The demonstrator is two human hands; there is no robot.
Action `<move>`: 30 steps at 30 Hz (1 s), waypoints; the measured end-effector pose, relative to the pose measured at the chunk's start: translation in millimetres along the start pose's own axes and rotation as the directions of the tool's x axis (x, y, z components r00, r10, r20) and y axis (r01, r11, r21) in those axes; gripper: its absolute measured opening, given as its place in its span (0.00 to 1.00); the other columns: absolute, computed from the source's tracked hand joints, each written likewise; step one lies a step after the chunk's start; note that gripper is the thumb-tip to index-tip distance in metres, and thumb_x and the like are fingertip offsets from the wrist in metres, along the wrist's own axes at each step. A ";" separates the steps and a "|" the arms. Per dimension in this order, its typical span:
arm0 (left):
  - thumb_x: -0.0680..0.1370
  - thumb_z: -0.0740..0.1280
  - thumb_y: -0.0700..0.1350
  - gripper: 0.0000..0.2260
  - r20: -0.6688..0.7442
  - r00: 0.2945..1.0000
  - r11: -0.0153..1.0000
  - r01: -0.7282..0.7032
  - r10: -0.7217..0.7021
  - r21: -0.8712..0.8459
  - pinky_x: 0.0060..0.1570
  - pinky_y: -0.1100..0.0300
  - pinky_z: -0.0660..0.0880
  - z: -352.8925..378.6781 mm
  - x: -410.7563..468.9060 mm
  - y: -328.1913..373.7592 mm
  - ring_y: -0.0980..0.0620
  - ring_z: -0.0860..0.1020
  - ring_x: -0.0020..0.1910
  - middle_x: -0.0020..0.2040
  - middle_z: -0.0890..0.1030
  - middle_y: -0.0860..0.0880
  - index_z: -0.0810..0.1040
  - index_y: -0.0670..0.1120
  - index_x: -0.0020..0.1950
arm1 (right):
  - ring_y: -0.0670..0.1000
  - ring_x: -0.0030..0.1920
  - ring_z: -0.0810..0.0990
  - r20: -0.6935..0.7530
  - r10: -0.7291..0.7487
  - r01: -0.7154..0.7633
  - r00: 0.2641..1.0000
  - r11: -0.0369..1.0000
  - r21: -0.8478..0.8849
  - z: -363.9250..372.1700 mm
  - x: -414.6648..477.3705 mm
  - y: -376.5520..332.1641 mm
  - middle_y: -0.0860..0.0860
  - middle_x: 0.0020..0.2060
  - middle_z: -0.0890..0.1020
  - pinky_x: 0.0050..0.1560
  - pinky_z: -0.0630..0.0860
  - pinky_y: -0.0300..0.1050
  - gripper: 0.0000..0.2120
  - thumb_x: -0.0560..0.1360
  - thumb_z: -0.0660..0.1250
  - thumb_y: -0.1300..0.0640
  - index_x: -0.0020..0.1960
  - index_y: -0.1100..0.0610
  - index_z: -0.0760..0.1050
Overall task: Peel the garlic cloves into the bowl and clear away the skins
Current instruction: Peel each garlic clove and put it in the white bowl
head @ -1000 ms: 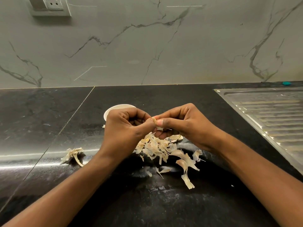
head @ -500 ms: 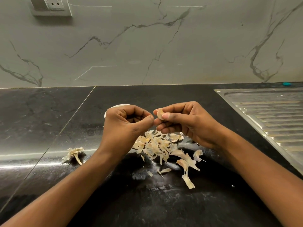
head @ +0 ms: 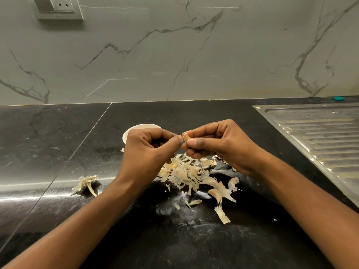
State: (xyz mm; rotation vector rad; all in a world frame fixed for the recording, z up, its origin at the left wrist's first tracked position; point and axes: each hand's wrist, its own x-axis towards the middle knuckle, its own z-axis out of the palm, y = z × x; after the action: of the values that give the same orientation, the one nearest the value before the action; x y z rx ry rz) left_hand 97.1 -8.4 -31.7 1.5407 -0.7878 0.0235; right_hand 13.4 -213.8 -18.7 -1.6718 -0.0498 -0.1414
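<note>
My right hand (head: 217,144) pinches a small pale garlic clove (head: 186,137) between thumb and forefinger, above the black counter. My left hand (head: 149,150) has its fingers curled, and its thumb tip touches the clove from the left. Behind my left hand stands a white bowl (head: 136,129); only its far rim shows and its inside is hidden. A heap of papery garlic skins (head: 190,171) lies on the counter just below both hands, with loose strips trailing to the front right.
A garlic stem with skins (head: 85,184) lies on the black counter (head: 58,142) to the left. A steel sink drainboard (head: 320,136) fills the right side. The marble wall stands behind, with a socket (head: 60,6) at top left and a small teal thing (head: 338,98) at the far right.
Both hands have risen a little off the skin heap. The clove, at first mostly hidden between the fingertips, now shows bare in my right hand's pinch.
</note>
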 end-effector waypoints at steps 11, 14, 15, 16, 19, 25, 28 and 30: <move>0.70 0.79 0.48 0.09 0.034 0.997 0.997 0.067 -0.068 0.029 0.38 0.52 0.86 -0.5 -3.4 9.6 0.44 0.85 0.34 0.37 0.87 0.46 0.88 0.45 0.45 | 0.51 0.50 0.90 -0.026 -0.200 0.186 0.979 0.946 -0.267 5.5 -1.2 0.8 0.52 0.51 0.90 0.50 0.85 0.41 0.13 0.77 0.77 0.63 0.61 0.62 0.85; 0.76 0.77 0.38 0.03 0.011 0.997 0.997 0.071 -0.072 0.041 0.40 0.46 0.86 -1.7 -1.9 5.4 0.40 0.85 0.36 0.38 0.87 0.45 0.88 0.45 0.46 | 0.46 0.53 0.89 0.011 -0.272 0.250 0.962 0.864 -0.437 6.6 -1.7 2.8 0.49 0.54 0.89 0.54 0.85 0.43 0.15 0.78 0.77 0.61 0.64 0.58 0.85; 0.76 0.77 0.37 0.03 0.005 0.998 0.997 0.067 -0.067 0.046 0.40 0.46 0.86 -1.3 -1.9 5.1 0.40 0.85 0.36 0.38 0.87 0.45 0.88 0.45 0.46 | 0.44 0.53 0.88 0.016 -0.301 0.272 0.953 0.834 -0.480 7.2 -1.7 3.9 0.48 0.55 0.89 0.54 0.85 0.42 0.15 0.78 0.76 0.62 0.65 0.58 0.84; 0.76 0.76 0.37 0.03 0.002 0.998 0.997 0.068 -0.068 0.046 0.40 0.47 0.86 -0.9 -1.7 5.1 0.40 0.85 0.36 0.38 0.87 0.45 0.88 0.44 0.46 | 0.42 0.53 0.88 0.020 -0.335 0.295 0.942 0.800 -0.522 8.2 -1.6 4.9 0.48 0.56 0.88 0.54 0.85 0.40 0.15 0.79 0.76 0.61 0.65 0.57 0.84; 0.77 0.76 0.36 0.03 -0.012 0.997 0.997 0.082 -0.082 0.014 0.38 0.53 0.86 0.5 -2.2 5.9 0.41 0.85 0.35 0.38 0.87 0.44 0.88 0.43 0.46 | 0.39 0.53 0.87 0.039 -0.403 0.344 0.914 0.723 -0.598 11.0 -0.7 7.6 0.47 0.57 0.88 0.53 0.84 0.37 0.15 0.80 0.75 0.60 0.66 0.57 0.84; 0.76 0.75 0.33 0.05 -0.028 0.988 0.988 0.151 -0.152 -0.029 0.33 0.62 0.80 3.8 -1.9 5.9 0.49 0.83 0.30 0.34 0.86 0.42 0.88 0.41 0.43 | 0.48 0.46 0.89 0.060 -0.394 0.337 0.917 0.686 -0.645 12.2 -0.5 9.5 0.47 0.52 0.89 0.44 0.86 0.48 0.15 0.81 0.74 0.57 0.67 0.55 0.83; 0.75 0.75 0.33 0.07 -0.039 0.987 0.988 0.155 -0.155 -0.015 0.32 0.59 0.80 4.3 -2.0 3.4 0.46 0.80 0.29 0.32 0.84 0.41 0.88 0.42 0.39 | 0.49 0.45 0.89 0.069 -0.381 0.334 0.922 0.692 -0.640 13.3 -0.1 11.3 0.47 0.51 0.89 0.45 0.87 0.50 0.15 0.81 0.75 0.57 0.67 0.55 0.83; 0.74 0.75 0.32 0.08 -0.049 0.987 0.988 0.155 -0.155 -0.007 0.30 0.58 0.78 4.7 -2.2 2.5 0.46 0.78 0.29 0.31 0.83 0.42 0.87 0.43 0.37 | 0.47 0.46 0.89 0.074 -0.383 0.340 0.921 0.696 -0.632 14.3 0.0 11.8 0.47 0.51 0.89 0.46 0.87 0.49 0.16 0.80 0.75 0.57 0.67 0.55 0.83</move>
State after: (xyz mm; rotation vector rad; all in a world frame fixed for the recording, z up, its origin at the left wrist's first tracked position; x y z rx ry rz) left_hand 92.2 -11.4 -31.3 1.5887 -0.6269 -0.0540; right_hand 15.7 -200.9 -31.8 -2.3287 -0.3202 -0.5677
